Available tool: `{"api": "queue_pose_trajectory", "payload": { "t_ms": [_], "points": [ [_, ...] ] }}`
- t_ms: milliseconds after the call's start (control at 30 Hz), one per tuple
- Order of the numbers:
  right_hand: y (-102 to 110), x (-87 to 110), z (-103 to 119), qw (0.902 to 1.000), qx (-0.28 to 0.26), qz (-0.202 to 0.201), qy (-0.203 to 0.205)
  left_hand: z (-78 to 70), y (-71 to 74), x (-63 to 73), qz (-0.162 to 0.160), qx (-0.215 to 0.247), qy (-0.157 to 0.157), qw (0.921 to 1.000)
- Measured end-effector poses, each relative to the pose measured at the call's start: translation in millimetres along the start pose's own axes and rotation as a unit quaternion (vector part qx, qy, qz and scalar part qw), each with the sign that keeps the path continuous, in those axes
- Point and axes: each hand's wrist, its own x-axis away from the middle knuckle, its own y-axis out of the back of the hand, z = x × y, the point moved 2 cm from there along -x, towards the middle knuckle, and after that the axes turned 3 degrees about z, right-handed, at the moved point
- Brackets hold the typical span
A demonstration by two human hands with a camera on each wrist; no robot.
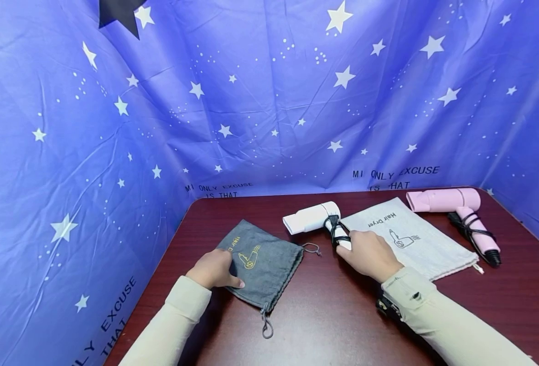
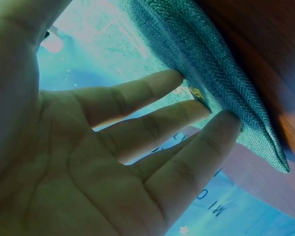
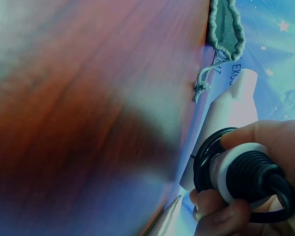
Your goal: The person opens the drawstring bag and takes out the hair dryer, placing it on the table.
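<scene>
A dark grey drawstring bag [image 1: 262,264] with a gold hair-dryer print lies flat on the dark wood table [image 1: 333,315]. My left hand [image 1: 214,269] rests on the bag's left edge with straight fingers [image 2: 152,88] touching the cloth [image 2: 211,64]. A white hair dryer [image 1: 315,218] with its black cord wound round the handle lies at centre. My right hand [image 1: 367,254] grips that handle; in the right wrist view the fingers [image 3: 246,142] curl round the corded handle [image 3: 246,174].
A light grey "Hair Dryer" bag [image 1: 411,239] lies right of the white dryer. A pink hair dryer [image 1: 461,208] with wrapped black cord sits at the far right. Blue star-print cloth [image 1: 114,127] walls in the table on three sides.
</scene>
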Motion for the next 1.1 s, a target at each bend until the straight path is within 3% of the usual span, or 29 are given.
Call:
{"api": "queue_pose_trajectory", "payload": {
  "t_ms": [1100],
  "points": [
    [-13.7, -51.3, 7.6, 0.9987, 0.003, 0.005, -0.050, -0.6, 2.6, -1.2, 0.006, 0.001, 0.006, 1.0000]
  ]
}}
